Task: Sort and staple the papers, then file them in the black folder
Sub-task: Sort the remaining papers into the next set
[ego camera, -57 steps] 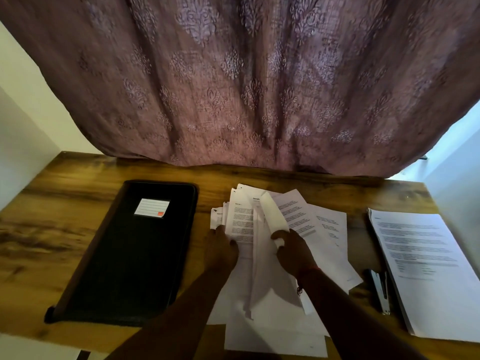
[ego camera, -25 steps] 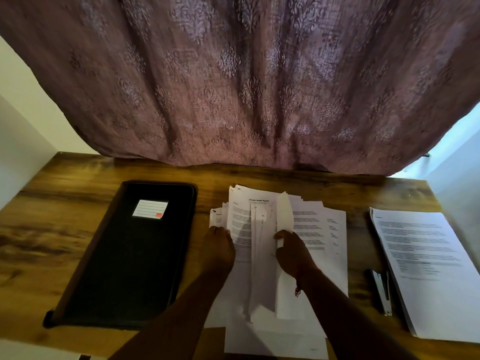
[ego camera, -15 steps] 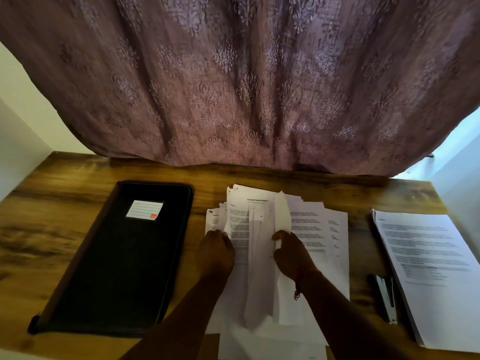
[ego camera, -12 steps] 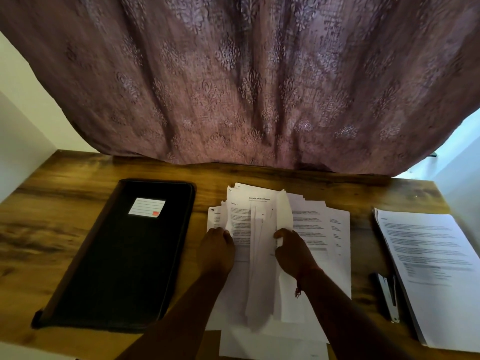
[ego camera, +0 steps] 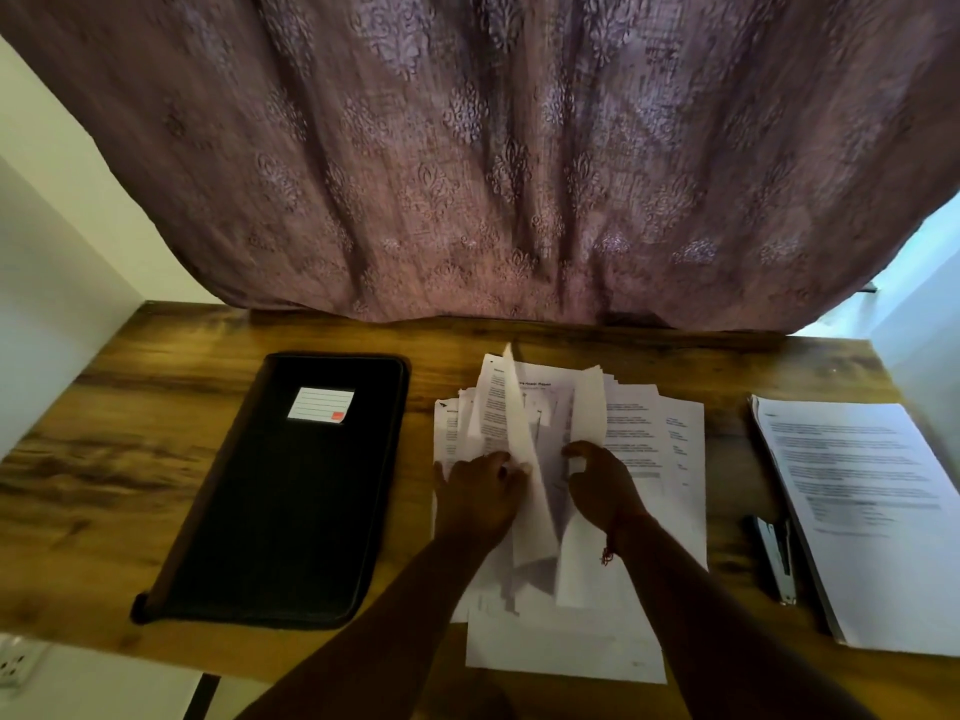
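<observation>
A loose pile of printed white papers (ego camera: 649, 444) lies spread at the middle of the wooden desk (ego camera: 156, 459). My left hand (ego camera: 478, 491) pinches one sheet and lifts it on edge. My right hand (ego camera: 602, 480) holds another raised sheet beside it, thumb curled over its edge. The black folder (ego camera: 291, 491) lies closed to the left, with a white label on its cover. At the right, a black stapler (ego camera: 774, 556) lies beside a neat stack of printed pages (ego camera: 862, 501).
A patterned mauve curtain (ego camera: 493, 148) hangs over the back edge of the desk. Pale walls close in on both sides. A white socket (ego camera: 13, 665) shows below the desk's front left corner. Some papers overhang the front edge.
My left hand has taken hold of a sheet and raised it upright. The right hand still holds its lifted sheet, now tilted a little to the right.
</observation>
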Available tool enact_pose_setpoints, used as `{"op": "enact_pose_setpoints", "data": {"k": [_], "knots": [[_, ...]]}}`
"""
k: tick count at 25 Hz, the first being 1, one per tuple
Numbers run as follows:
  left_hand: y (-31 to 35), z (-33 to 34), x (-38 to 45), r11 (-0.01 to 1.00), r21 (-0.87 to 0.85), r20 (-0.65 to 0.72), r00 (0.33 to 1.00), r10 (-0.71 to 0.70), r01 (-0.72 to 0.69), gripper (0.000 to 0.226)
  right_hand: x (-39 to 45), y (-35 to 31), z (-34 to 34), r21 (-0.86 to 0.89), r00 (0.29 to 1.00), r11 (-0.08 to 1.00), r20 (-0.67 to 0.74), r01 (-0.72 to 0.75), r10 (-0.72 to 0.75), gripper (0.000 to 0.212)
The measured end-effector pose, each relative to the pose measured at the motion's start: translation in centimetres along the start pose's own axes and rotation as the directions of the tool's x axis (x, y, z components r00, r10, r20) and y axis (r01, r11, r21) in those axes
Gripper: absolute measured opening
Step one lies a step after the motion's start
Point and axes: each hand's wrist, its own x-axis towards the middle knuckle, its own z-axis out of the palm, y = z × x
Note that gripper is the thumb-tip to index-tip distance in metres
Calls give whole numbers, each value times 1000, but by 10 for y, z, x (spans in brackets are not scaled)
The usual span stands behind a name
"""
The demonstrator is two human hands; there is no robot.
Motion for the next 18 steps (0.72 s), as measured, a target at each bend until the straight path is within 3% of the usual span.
{"op": "enact_pose_setpoints", "data": {"k": [3,6,9,11,15,18], "knots": [[-3,1,0,986,65,23,988,153,-154,39,-1,3,6,53,1000,999,-11,0,1,20],[-14,1,6,993,119,48,999,14,-20,33,-5,1,8,25,1000,1000,-22,2,-1,27],[-26,7,12,973,228,115,993,8,-34,49,-8,-1,4,15,1000,1000,-24,3,-3,37],[-32,7,14,976,217,36,999,10,-17,61,-7,1,4,11,1000,1000,-23,1,-1,38],[-14,-11,10,992,122,-51,999,-9,15,41,-4,2,5,3,1000,1000,-17,1,-1,39],[-3,-18,9,998,-52,-11,999,-34,34,46,-3,2,4,5,1000,1000,-7,-3,3,39]]}}
